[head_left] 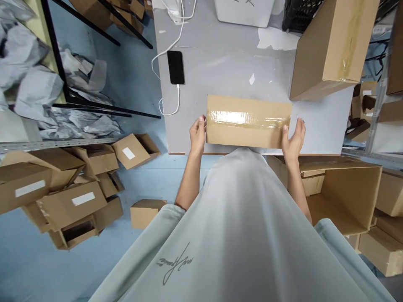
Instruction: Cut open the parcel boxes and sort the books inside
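The left hand [197, 134] meets one end of a long, plain brown box [248, 136], grip unclear; the right hand [293, 141], thumb and fingers spread, touches the other. Shiny tape [245, 119] runs lengthwise atop the box; the grey surface [226, 67] lies beneath it.

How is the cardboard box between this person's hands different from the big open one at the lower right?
The taped box is closed on its visible face, with shiny tape along it; the open box gapes, showing its inside. The taped box lies on the table, while the open box is past the table's near edge. The taped box looks smaller than the open box. Both are brown cardboard.
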Available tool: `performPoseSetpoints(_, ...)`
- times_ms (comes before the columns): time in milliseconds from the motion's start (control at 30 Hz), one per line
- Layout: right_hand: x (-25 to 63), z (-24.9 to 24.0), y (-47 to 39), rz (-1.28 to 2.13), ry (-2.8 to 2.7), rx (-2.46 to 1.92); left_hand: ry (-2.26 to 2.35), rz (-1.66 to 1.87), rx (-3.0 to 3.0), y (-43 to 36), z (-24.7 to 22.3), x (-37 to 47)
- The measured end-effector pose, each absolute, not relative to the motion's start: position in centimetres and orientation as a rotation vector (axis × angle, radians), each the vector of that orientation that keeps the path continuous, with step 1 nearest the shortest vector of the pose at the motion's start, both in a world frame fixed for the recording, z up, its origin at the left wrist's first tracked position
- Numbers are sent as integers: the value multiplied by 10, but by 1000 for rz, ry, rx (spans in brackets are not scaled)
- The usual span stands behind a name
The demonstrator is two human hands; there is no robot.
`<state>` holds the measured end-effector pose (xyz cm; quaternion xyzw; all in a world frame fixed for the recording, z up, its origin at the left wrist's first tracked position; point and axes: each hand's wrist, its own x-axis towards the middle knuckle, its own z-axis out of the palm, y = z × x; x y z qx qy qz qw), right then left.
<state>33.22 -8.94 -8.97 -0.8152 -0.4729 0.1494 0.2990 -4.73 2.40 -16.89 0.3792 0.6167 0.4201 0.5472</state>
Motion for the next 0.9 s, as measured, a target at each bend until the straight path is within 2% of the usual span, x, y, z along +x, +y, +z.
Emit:
performPoseSetpoints(67,318,-83,-95,370,-1372,-2161,1479,948,802,26,-183,-54)
performPoseSetpoints(233,296,-94,-96,544,-1527,-2175,1499,723,642,30,-207,-56)
performPoseSetpoints(433,328,-110,-91,567,-1578,-2159,1465,536,634,35,-210,-37)
performPoseSetpoints(600,363,-108,-97,595,-1548,-2088,1484,544,678,38,-200,-33)
performPoseSetpoints(900,397,-103,-81,510,-1067,-2009,1283,597,978,52,-149,-17)
